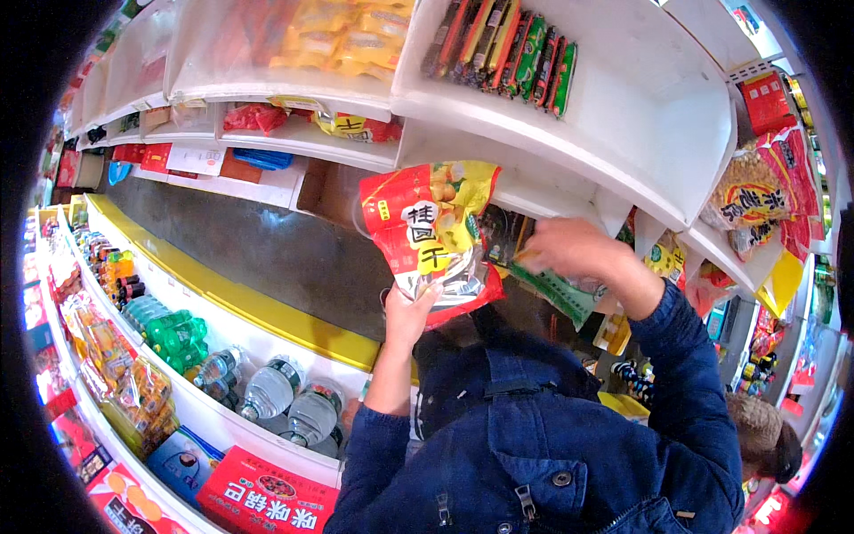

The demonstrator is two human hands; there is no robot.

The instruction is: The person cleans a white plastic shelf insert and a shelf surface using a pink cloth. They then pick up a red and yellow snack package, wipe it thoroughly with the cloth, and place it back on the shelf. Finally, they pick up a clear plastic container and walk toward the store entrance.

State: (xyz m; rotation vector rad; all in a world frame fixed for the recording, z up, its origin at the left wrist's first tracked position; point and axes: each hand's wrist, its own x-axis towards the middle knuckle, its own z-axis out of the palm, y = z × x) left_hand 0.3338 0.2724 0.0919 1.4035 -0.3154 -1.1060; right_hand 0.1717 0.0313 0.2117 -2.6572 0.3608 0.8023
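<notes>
My left hand point(410, 314) grips the lower edge of a red and yellow plastic bag of dried longan point(427, 233), held up in front of the shelves. The bag bears large printed characters, and its lower part has a shiny silver area. My right hand point(567, 247) is blurred, with its fingers curled at the upper end of a clear packet with a green edge point(560, 297). Whether the fingers close on that packet cannot be told. Slim dark, red and green packets point(507, 53) stand in a row on the white shelf above.
White shelving point(640, 113) curves overhead and to the right, holding snack bags point(750, 187). Along the left runs a lower shelf with a yellow edge point(233, 287), large water bottles point(273, 384) and a red carton point(267, 494). A person point(760, 427) is at the lower right.
</notes>
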